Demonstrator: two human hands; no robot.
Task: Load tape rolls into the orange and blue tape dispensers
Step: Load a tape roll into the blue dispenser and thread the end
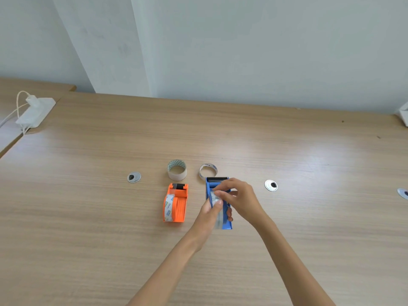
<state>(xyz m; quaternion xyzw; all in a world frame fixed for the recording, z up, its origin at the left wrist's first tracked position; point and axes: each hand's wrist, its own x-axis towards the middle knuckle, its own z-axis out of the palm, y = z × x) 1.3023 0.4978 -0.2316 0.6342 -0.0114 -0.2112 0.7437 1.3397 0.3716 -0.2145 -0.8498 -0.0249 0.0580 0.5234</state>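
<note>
Orange dispenser (pixel 175 203) loaded; beside it, both hands (pixel 213 212) (pixel 239 198) grip tape roll (pixel 217 203) in blue dispenser (pixel 220 203). Next: thread tape toward cutter.

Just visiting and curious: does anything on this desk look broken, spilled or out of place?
Nothing stands out. The orange dispenser holds a roll, both hands work at the blue dispenser, and two cores stand upright behind them.
</note>
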